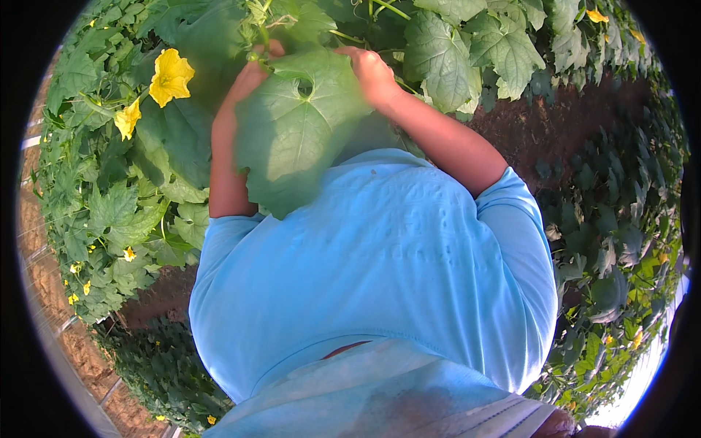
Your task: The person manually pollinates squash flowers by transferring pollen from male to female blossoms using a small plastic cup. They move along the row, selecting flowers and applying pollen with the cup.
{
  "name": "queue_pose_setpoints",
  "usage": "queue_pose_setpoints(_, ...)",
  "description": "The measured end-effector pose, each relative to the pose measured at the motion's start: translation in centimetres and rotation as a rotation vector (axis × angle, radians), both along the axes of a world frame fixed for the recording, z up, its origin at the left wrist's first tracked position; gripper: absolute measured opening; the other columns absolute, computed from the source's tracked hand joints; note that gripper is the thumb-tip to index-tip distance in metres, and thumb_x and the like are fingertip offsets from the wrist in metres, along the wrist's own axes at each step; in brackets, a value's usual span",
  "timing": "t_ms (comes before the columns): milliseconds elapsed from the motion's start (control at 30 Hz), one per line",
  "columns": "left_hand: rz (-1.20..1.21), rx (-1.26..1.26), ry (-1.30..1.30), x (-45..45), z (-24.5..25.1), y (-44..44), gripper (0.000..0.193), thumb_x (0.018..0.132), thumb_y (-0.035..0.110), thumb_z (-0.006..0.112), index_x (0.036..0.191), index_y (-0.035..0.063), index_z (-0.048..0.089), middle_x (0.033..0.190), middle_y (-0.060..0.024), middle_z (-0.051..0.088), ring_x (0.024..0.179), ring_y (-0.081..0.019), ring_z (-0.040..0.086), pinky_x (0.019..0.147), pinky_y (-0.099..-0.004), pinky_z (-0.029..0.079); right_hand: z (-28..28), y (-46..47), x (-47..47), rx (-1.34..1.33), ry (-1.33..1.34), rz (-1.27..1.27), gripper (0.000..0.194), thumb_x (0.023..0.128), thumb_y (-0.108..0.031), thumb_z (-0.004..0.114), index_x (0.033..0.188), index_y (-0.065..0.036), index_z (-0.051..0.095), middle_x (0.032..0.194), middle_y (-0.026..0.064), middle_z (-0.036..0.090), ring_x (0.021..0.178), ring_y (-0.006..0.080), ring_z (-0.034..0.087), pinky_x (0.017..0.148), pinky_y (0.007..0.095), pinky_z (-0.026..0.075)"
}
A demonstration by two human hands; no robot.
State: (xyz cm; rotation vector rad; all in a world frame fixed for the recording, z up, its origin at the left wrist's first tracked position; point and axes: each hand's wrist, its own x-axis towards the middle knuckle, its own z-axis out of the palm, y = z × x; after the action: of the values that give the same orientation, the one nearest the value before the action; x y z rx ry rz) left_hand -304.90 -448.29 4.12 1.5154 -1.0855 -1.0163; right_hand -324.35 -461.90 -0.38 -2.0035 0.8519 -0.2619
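Note:
At the upper left, my left hand (253, 76) is at a green vine stem (265, 37), with fingertips showing on its far side; the leaf partly covers this hand. My right hand (373, 74) is up at the right edge of a large lobed green leaf (296, 120), its fingers bent and their tips hidden among the foliage. This leaf has a small hole near its stalk and hangs between my forearms, down over the front of my light blue shirt. Whether the right fingers grip anything does not show.
Yellow flowers (171, 78) stand out on the vines to the left. Dense leaves (446, 60) climb at the upper right, with brown soil (531, 126) below. Another leafy row (608, 257) runs along the right side. Metal bars cross bare ground at the far left.

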Motion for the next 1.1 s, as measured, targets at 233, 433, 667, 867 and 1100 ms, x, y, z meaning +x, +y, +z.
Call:
queue_pose_setpoints(233, 0.018, -0.037, 0.169, 2.1, -2.5, -0.1, 0.034, 0.086, 0.018, 0.057, 0.116, 0.0053, 0.048, 0.104, -0.0069, 0.051, 0.097, -0.0151, 0.050, 0.084, -0.0267, 0.040, 0.5, 0.1, 0.3, -0.044, -0.015, 0.004, 0.061, 0.069, -0.038, 0.077, 0.123, -0.020, 0.058, 0.112, 0.0090, 0.064, 0.110, 0.0275, 0.057, 0.089, 0.0448, 0.046)
queue_pose_setpoints(433, -0.056, -0.187, 0.430, 2.7, -3.5, 1.1, 0.033, 0.089, 0.020, 0.053, 0.117, 0.0036, 0.048, 0.103, -0.0089, 0.054, 0.090, -0.0147, 0.052, 0.079, -0.0260, 0.042, -1.0, 0.4, -0.3, 0.047, -0.093, 0.016, 0.076, 0.059, -0.034, 0.085, 0.123, -0.006, 0.057, 0.114, 0.0148, 0.063, 0.107, 0.0275, 0.060, 0.094, 0.0334, 0.046)
queue_pose_setpoints(667, -0.062, -0.307, 0.055, 4.5, -3.4, 1.1, 0.033, 0.093, 0.023, 0.048, 0.118, 0.0016, 0.049, 0.102, -0.0112, 0.058, 0.082, -0.0143, 0.053, 0.073, -0.0251, 0.043, -1.8, 1.4, -1.2, 0.169, -0.147, 0.008, 0.078, 0.056, -0.029, 0.088, 0.121, -0.001, 0.058, 0.114, 0.0178, 0.062, 0.106, 0.0264, 0.059, 0.094, 0.0326, 0.045)
queue_pose_setpoints(867, -0.131, -0.375, 0.143, 5.5, -5.0, 0.4, 0.034, 0.096, 0.025, 0.044, 0.119, -0.0001, 0.049, 0.101, -0.0132, 0.061, 0.076, -0.0139, 0.054, 0.068, -0.0244, 0.045, -2.7, 1.9, -1.3, 0.216, -0.146, -0.005, 0.071, 0.060, -0.027, 0.086, 0.120, -0.002, 0.057, 0.110, 0.0121, 0.064, 0.102, 0.0213, 0.061, 0.093, 0.0319, 0.046)
queue_pose_setpoints(1100, -0.163, 0.138, 0.957, 9.5, -3.6, -0.2, 0.036, 0.093, 0.025, 0.053, 0.123, 0.0041, 0.052, 0.103, -0.0118, 0.065, 0.090, -0.0214, 0.063, 0.078, -0.0363, 0.052, -2.7, 2.5, -0.9, 0.205, -0.188, -0.042, 0.074, 0.056, -0.030, 0.087, 0.118, 0.000, 0.060, 0.110, 0.0171, 0.064, 0.102, 0.0257, 0.061, 0.093, 0.0327, 0.046)
